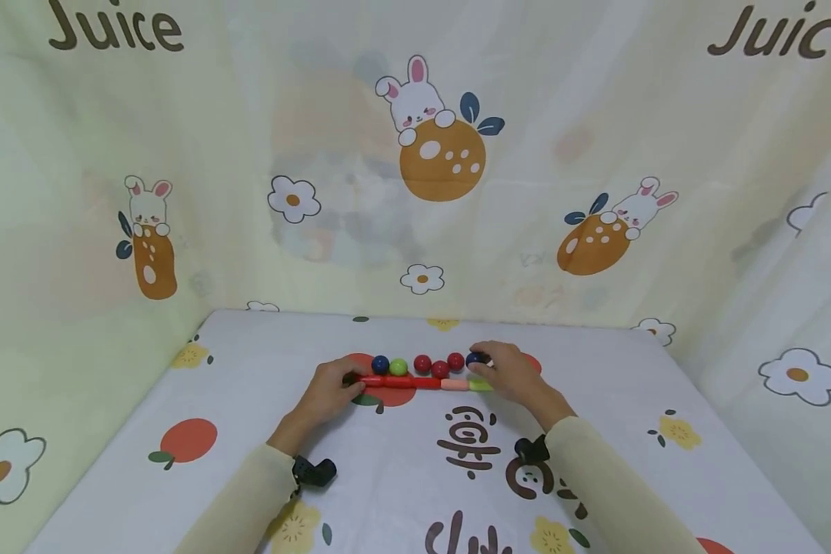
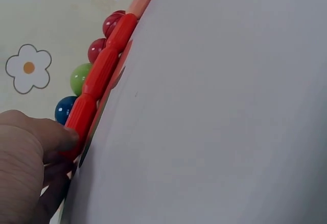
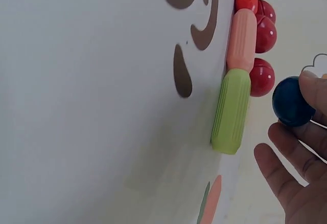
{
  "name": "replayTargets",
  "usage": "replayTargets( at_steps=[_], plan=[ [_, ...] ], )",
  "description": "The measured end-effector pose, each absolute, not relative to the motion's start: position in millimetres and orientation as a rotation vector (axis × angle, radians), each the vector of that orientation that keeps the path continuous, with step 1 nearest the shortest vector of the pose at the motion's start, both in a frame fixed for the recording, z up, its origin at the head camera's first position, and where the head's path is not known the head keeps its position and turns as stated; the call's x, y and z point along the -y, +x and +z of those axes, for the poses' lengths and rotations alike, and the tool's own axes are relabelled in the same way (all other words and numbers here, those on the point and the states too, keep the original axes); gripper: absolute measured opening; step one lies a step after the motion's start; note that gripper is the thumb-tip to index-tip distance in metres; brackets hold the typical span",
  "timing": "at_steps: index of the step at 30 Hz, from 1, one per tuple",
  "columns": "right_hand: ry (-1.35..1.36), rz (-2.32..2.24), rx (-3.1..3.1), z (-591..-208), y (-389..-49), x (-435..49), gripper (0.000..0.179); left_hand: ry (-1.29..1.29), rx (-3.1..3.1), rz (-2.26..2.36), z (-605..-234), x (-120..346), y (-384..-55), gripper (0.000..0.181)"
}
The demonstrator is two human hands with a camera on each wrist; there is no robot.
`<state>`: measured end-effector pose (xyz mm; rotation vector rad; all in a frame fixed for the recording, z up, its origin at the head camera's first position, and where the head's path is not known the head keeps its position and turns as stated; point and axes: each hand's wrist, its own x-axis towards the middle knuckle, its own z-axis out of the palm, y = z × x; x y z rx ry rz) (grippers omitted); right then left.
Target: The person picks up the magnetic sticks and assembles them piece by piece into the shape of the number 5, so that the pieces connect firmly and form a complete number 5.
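- Across the far part of the printed cloth (image 1: 402, 477), a row of coloured sticks (image 1: 427, 382) lies end to end: three red, one pink, one green.
- Just behind it sit a blue ball (image 1: 380, 365), a green ball (image 1: 398, 367) and three red balls (image 1: 422, 363).
- The left hand (image 1: 332, 382) grips the red end, hiding its tip.
- The right hand (image 1: 508, 369) pinches a second blue ball (image 3: 290, 101) behind the green stick, thumb covering part of it; whether that ball touches the cloth is unclear.
- From the left wrist, sticks partly cover the balls, and the top edge cuts off the green stick.
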<state>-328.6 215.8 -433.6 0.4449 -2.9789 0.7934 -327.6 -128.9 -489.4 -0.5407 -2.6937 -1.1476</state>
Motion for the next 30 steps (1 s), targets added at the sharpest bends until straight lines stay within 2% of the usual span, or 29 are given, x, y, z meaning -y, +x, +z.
replayTargets(
  at_steps=[10,30],
  plan=[
    [0.438,0.87,2.915,-436,-320,-209,0.042,-0.426,2.638,-1.268,-493,126,-325,0.017],
    [0.342,1.153,2.785,-447,-296,-189,0.045,-0.364,2.608,-1.33,-492,127,-325,0.017]
  ],
)
